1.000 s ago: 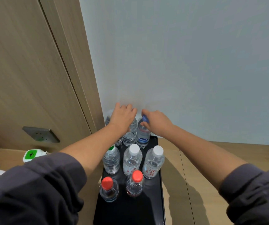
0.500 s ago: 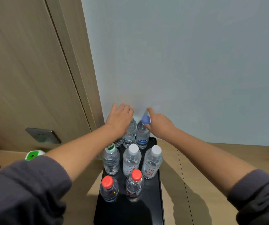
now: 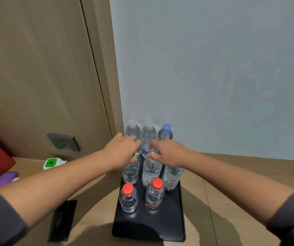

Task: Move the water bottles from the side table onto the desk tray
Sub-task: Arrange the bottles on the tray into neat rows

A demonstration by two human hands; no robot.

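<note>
Step in hand: I judge this the end of a placing; eight water bottles stand upright on the black tray, centre of frame, on the desk.
Bottle rows: three at the back against the wall, among them the blue-capped bottle; three in the middle; two red-capped bottles at the front.
Left hand: over the middle row's left bottle, fingers loosely bent and slightly apart, clamped on nothing that I can see.
Right hand: over the middle row's right bottle, fingers stretched leftward and relaxed, nothing in them.
Next move: lift both hands straight up without brushing the caps, then check the side table for leftovers.
Hidden: the side table is out of frame, so I cannot tell whether any bottles remain there. The hands cover the middle row's outer caps. Whether the fingertips touch a bottle is unclear.
</note>
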